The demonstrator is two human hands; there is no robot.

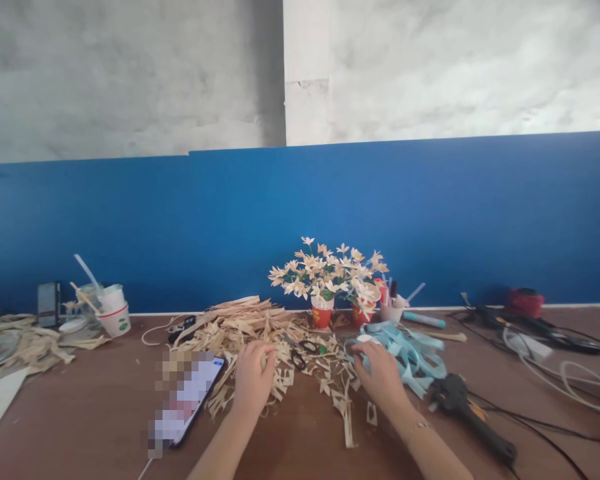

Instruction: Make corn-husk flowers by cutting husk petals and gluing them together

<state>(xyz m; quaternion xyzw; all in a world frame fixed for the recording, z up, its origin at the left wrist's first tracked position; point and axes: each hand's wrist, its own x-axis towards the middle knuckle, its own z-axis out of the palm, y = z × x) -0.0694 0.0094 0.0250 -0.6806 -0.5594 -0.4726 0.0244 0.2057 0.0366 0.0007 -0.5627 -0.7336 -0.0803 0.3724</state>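
Observation:
My left hand (254, 375) is over the front of a heap of dry, straw-coloured husk strips (250, 320). Its fingers are curled toward the thumb, and whatever they pinch is too small to make out. My right hand (379, 375) hovers at the left edge of a tangle of light blue ribbon (415, 353), with thumb and fingers bent and a gap between them. Between the hands lie black-handled scissors (299, 360) and cut husk scraps (330, 383). Behind them, pale husk flowers (323, 270) stand in a red cup (323, 312), with a second red cup (363, 312) beside it.
A phone (193, 403) lies left of my left hand. A black glue gun (473, 417) with cables rests at the right. A white cup (115, 320) with sticks, more husks (25, 343) and a blue tube (424, 320) are farther off. A blue panel (130, 233) borders the table.

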